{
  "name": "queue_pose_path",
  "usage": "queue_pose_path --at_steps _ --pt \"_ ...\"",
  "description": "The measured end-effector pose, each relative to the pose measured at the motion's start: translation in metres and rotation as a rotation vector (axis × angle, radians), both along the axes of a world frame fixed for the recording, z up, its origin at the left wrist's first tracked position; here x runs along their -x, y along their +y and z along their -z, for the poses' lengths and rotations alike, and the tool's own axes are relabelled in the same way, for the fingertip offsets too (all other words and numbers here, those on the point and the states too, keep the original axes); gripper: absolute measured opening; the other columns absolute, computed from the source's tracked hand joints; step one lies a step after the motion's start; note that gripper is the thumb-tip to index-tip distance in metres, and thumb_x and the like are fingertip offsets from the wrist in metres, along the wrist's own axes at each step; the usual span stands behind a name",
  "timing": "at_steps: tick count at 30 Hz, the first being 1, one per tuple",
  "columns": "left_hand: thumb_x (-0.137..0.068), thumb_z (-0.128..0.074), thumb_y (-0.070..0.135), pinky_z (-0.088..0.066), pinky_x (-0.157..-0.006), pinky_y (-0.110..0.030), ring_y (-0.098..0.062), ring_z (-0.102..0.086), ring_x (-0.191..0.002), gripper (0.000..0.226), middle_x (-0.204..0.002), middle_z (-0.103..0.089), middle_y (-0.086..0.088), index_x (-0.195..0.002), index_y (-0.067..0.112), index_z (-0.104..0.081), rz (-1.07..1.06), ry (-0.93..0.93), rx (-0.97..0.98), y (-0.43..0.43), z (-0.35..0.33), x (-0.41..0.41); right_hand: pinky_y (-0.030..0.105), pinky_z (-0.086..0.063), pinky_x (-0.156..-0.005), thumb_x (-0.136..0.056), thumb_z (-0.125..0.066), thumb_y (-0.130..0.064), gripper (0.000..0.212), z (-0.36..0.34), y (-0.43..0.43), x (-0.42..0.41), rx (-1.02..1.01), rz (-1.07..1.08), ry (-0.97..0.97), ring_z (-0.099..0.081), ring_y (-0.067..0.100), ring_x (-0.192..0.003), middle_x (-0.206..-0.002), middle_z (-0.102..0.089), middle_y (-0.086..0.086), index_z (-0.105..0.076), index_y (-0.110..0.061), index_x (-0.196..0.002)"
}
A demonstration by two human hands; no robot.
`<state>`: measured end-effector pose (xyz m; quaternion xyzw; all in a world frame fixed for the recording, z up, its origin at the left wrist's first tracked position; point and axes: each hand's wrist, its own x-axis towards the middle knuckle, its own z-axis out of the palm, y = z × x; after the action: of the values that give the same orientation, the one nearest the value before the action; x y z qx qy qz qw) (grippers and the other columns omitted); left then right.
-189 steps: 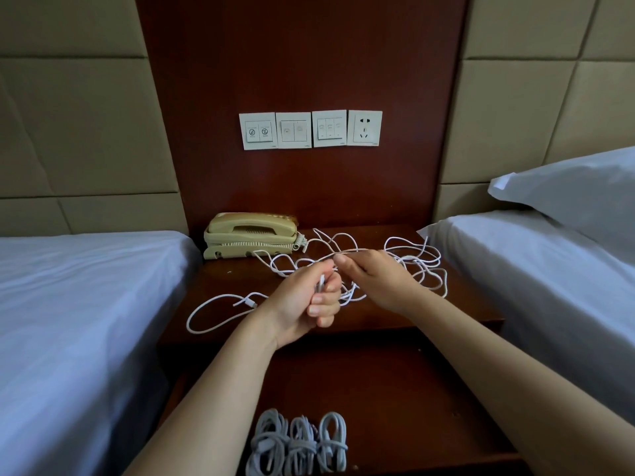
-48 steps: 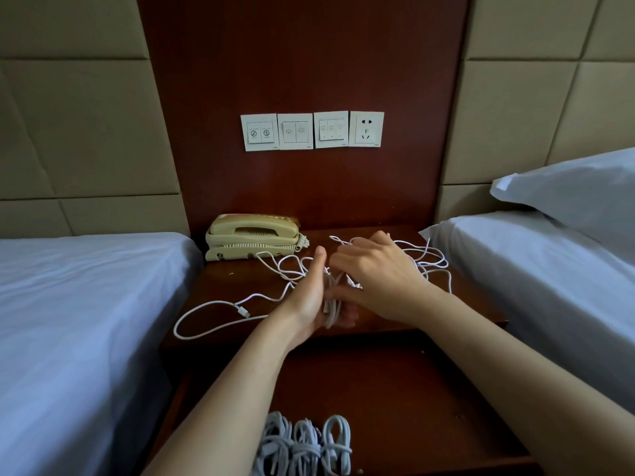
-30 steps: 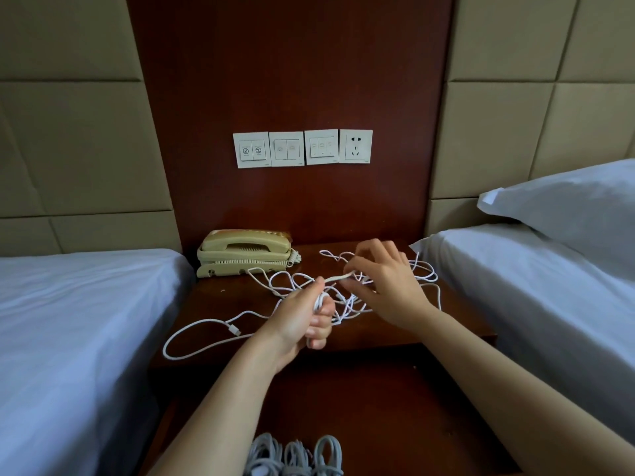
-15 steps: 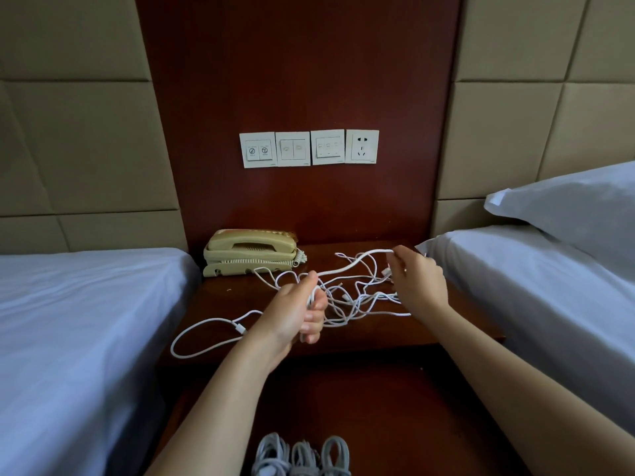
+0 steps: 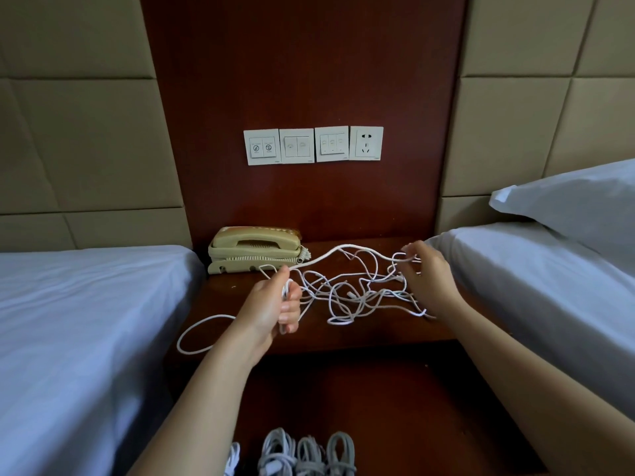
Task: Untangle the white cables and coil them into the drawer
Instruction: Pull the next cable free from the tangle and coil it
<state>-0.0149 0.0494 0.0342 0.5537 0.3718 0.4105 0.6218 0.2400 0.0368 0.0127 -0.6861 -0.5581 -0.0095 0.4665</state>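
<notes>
Right hand [image 5: 427,280] has pulled away rightward, pinching 1 strand [image 5: 343,249]; left hand [image 5: 275,305] fist-grips a started coil [image 5: 286,289]. White cables [image 5: 350,297] lie tangled on nightstand [image 5: 378,333], 4 coils [image 5: 309,455] in drawer [image 5: 412,424]. Best: draw strand out slowly, lift loops over, no yanking knots.

Dim, soft, even light with no hard shadows and no glare. The bed sheets [image 5: 86,321] at left and right carry a cool bluish cast. The wood panel [image 5: 309,80] at centre shows a faint reddish sheen. The white cables [image 5: 347,297] stand out sharply against the shadowed nightstand top [image 5: 233,290]. Seams of the padded wall panels [image 5: 86,142] bow toward the frame edges. The forearms [image 5: 206,389] at the bottom look slightly soft.
</notes>
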Motion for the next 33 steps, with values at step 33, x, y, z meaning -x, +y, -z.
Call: queue_pose_path --at_steps 33 --pt "-0.1 -0.027 0.031 -0.025 -0.033 -0.017 -0.005 -0.018 -0.031 0.059 -0.038 -0.02 0.007 -0.044 0.016 -0.037 0.315 -0.162 0.036 -0.029 -0.008 -0.025 0.028 -0.051 -0.078 -0.095 -0.051 -0.027 0.015 -0.034 -0.05 0.039 0.079 -0.525 0.094 -0.06 0.004 -0.08 -0.082 -0.061 -0.014 -0.056 -0.03 -0.109"
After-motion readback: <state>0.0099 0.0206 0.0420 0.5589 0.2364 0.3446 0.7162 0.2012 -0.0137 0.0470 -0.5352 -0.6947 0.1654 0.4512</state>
